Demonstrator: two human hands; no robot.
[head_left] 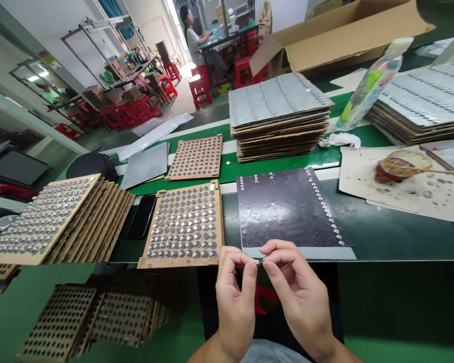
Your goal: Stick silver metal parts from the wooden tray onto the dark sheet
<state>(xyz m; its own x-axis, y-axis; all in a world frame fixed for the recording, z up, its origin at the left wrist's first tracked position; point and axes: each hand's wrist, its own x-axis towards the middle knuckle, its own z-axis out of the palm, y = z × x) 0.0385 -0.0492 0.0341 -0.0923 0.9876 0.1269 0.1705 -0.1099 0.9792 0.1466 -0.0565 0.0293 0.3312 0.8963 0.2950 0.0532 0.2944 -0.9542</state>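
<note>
My left hand [236, 295] and my right hand [297, 295] meet at the table's front edge, each with thumb and forefinger pinched. A tiny shiny metal piece [258, 262] shows at the left fingertips; the right fingertips almost touch it, and what they pinch is hidden. Just beyond lies a dark sheet [276, 212] with small silver pieces in a full row at its right side and a few along its top. Left of it, a wooden board [184, 261] carries rows of round dark discs, many topped with small silver pieces.
Left are a black phone [142, 217] and stacked disc boards [94, 222]. Behind stand another board [194, 157], a pile of studded sheets [280, 136] and a tilted bottle [374, 85]. At right, a small amber dish [395, 169] with a stick rests on stained card. A person [196, 43] sits far off.
</note>
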